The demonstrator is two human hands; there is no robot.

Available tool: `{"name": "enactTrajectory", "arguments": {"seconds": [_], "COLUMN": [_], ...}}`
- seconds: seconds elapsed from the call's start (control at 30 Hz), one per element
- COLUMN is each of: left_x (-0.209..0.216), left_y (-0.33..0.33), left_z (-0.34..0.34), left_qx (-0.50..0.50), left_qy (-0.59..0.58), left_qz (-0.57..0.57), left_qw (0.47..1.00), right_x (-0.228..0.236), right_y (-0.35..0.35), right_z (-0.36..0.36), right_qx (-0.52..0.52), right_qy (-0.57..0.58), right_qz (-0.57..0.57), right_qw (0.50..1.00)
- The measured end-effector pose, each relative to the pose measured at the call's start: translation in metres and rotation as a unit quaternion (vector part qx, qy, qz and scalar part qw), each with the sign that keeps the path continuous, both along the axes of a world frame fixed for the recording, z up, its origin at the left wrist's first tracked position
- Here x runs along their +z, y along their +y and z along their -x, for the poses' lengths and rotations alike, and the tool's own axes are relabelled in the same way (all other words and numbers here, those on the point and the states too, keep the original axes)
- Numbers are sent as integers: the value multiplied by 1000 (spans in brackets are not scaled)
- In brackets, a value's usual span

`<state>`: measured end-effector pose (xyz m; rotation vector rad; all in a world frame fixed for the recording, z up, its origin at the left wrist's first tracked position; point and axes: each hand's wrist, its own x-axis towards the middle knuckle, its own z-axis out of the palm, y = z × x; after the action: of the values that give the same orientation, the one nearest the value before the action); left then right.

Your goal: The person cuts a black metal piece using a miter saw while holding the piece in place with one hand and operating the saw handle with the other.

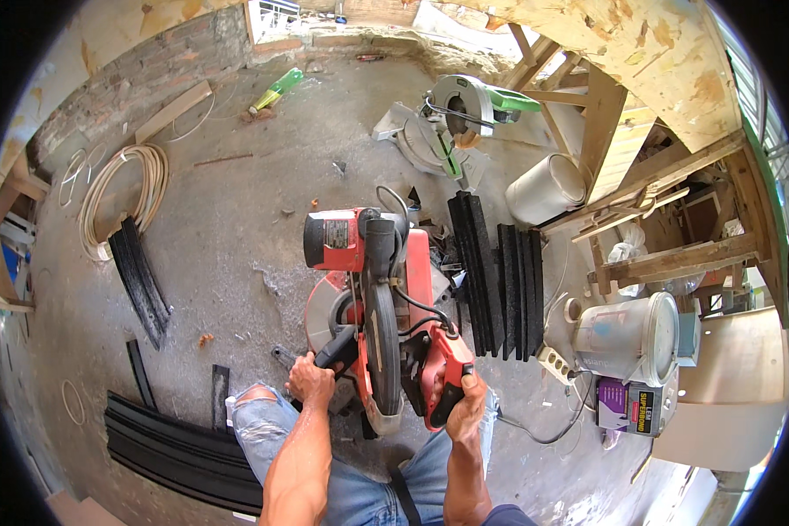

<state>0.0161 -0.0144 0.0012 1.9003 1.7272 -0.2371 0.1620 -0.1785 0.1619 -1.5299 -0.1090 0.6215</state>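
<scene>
Red mitre saw with round guarded blade (373, 307) sits on concrete floor (228, 237), just ahead of person's knees. Right hand (466, 405) closed around red-black trigger handle (444, 373); left hand (311, 381) clamped on black piece at saw base. Advisable: keep left fingers well off blade line, lower head steadily.

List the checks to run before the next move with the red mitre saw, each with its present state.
1. Right hand closed on the red saw handle: ok.
2. Left hand gripping a dark part at the base of the red mitre saw, left of the blade guard: ok, though close to it.
3. Workpiece seated under the blade: cannot tell, the saw head hides it.
4. Black cable clear of the blade: cannot tell, it loops along the guard.
5. Black strips stacked to the right, apart from both hands: ok.
</scene>
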Motion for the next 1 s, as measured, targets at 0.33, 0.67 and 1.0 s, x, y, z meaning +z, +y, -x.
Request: {"name": "enactTrajectory", "arguments": {"seconds": [0.33,0.67,1.0], "left_x": [13,11,14], "left_y": [5,4,4], "left_z": [-4,-3,-4], "left_qx": [1,2,-3], "left_qy": [7,6,25], "left_qz": [47,28,25], "left_qw": [999,1000,999], "right_x": [-2,-2,-4], "right_y": [0,0,1], "right_z": [1,2,3], "right_qx": [-11,-9,-3], "right_qy": [-7,-16,-29], "right_qz": [3,3,-13], "right_qw": [1000,1000,999]}}
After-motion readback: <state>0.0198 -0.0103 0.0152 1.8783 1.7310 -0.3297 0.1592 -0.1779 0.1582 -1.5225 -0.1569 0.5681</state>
